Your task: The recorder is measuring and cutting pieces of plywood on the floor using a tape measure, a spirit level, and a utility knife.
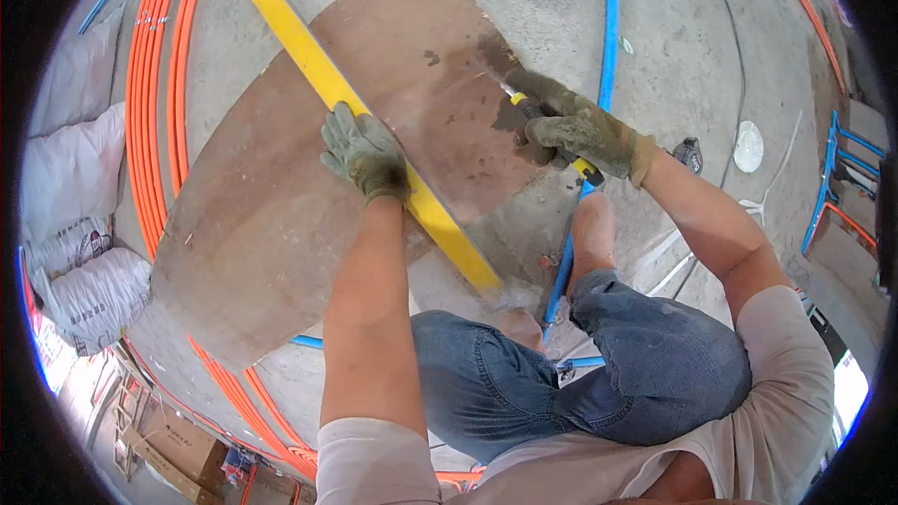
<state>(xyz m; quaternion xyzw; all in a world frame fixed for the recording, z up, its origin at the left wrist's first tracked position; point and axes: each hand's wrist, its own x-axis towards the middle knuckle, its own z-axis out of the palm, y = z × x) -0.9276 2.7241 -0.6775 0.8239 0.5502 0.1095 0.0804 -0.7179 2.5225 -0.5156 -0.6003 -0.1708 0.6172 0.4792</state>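
My left hand (365, 154), in a grey-green glove, lies with fingers spread on a long yellow spirit level (295, 37), which runs diagonally across a brown board (262, 187) on the floor. My right hand (585, 136), also gloved, is closed round a black-and-yellow handled cutting tool (519, 101). Its metal tip is at the board's upper right part, to the right of the level, among dark damp-looking patches. Too little shows to tell whether the tip touches the surface.
Orange pipes (150, 65) run along the left beside white sacks (89, 304). A blue pipe (610, 19) passes right of the board. A dark tape measure (687, 154) and white disc (748, 147) lie at right. Cardboard boxes (178, 449) sit at lower left. My bare feet are near the board.
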